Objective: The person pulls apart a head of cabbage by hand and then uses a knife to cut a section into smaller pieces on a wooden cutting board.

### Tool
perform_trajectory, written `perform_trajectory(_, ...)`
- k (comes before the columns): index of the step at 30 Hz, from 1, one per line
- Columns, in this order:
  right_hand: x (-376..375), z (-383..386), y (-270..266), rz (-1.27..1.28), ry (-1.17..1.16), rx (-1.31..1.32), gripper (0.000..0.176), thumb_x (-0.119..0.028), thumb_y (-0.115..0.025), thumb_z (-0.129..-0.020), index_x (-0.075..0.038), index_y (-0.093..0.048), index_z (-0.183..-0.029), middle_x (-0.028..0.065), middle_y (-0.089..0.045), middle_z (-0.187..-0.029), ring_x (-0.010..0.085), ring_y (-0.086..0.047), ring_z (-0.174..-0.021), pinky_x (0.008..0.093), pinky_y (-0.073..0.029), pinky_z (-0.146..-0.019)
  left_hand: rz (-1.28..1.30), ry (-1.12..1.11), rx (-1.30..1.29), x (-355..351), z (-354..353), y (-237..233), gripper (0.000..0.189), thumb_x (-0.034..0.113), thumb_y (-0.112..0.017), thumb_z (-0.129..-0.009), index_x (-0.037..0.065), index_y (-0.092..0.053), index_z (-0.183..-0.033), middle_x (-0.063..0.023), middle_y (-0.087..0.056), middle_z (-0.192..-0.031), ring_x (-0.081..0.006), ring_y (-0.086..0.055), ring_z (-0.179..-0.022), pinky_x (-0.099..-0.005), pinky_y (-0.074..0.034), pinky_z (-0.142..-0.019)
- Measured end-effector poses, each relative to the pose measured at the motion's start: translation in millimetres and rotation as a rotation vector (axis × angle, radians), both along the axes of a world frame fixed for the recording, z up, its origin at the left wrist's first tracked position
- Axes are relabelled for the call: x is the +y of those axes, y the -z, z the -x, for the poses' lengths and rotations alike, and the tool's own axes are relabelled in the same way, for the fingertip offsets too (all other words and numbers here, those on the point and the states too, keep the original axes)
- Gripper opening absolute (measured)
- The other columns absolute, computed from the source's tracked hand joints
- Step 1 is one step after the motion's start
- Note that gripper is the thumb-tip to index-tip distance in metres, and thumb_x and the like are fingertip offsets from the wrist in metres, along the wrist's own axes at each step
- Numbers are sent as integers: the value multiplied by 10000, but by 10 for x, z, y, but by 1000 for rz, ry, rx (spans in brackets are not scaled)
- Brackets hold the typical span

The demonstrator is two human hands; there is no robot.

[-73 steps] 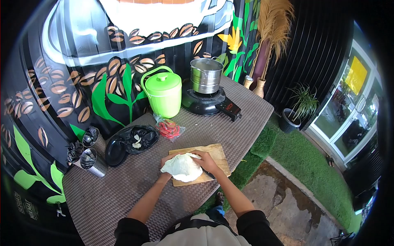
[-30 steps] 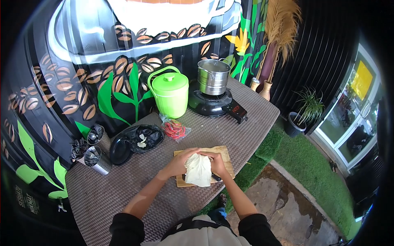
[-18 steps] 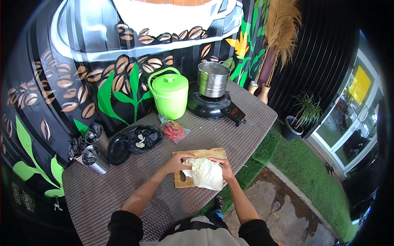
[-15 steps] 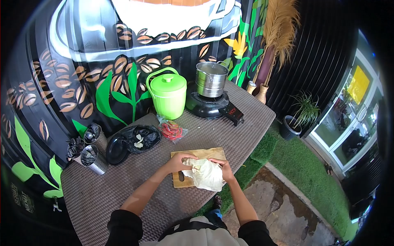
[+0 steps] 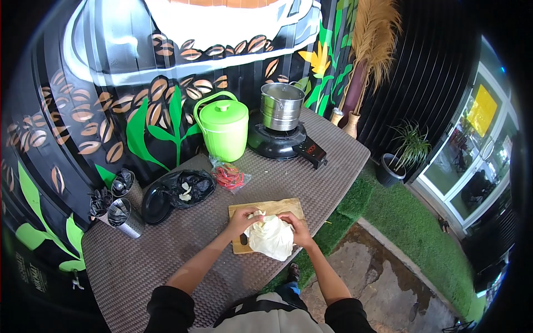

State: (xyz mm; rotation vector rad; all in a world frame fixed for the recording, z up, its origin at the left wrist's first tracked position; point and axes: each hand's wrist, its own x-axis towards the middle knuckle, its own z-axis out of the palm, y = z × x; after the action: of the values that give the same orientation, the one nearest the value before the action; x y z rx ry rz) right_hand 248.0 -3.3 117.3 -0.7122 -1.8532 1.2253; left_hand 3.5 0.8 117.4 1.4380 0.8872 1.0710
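Note:
A pale, crumpled, leafy piece, perhaps cabbage [image 5: 272,238], is held between my hands over a wooden cutting board [image 5: 286,206]. My left hand [image 5: 242,222] grips its upper left side, with the fingers curled near the top edge. On the other side my right hand [image 5: 298,228] has its fingers closed on the upper right edge. The piece hangs past the board's near edge and covers much of the board. Pale scraps [image 5: 185,191] lie on a black plastic bag [image 5: 199,180] farther left.
Behind the board are a bag of red items [image 5: 230,176], a lime-green lidded bucket [image 5: 224,130] and a steel pot [image 5: 281,108] on a black stove [image 5: 276,145]. Black plates [image 5: 157,204] and metal cutlery holders [image 5: 129,222] stand left on the woven-pattern table [image 5: 166,261].
Both hands have shifted slightly left, and the fingers have moved along the upper edge of the pale piece. It now hangs lower and more rounded. The view has shifted slightly.

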Motion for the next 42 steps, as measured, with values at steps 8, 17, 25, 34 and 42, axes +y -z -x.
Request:
perform_trajectory(8,-118,384,-50,-159,217,37,383,0,-691,-752,16,-591,-1121,106,-639,-1081,187,-610,-1011,304,-456,-909,48,-165,-64,-85,-33,41,294,244,-561,-945,-1,-643,-1084,-38,-656,-1012,-109,-578,-936,-259,-448,-851)
perform_trajectory(17,40,288,-76,52,188,132,392,3,-681,-732,30,-633,-1121,106,-650,-1088,162,-611,-975,294,-491,-864,-134,-283,-179,-240,-211,-37,518,70,-629,-867,55,-424,-1343,-66,-602,-1145,-123,-570,-993,-263,-449,-850)
perform_trajectory(25,-43,192,-43,289,143,61,314,22,-614,-765,39,-654,-1076,84,-667,-1013,116,-614,-871,270,-505,-793,-246,-273,123,-358,-301,-124,695,174,-767,-751,84,-428,-1350,-75,-642,-1003,-158,-595,-968,-307,-456,-830)
perform_trajectory(34,200,108,341,401,169,238,253,-17,-577,-798,75,-650,-1022,84,-681,-928,131,-639,-787,281,-532,-721,-362,-295,181,-341,-333,-112,840,295,-817,-689,100,-389,-1385,-77,-635,-966,-202,-607,-969,-340,-469,-854)
perform_trajectory(42,227,125,317,866,102,568,466,-298,-364,-945,71,-576,-1134,133,-651,-1047,217,-648,-905,329,-538,-797,-541,-355,274,-309,-318,-137,729,163,-773,-737,75,-424,-1371,-104,-536,-1171,-217,-615,-918,-314,-480,-848)
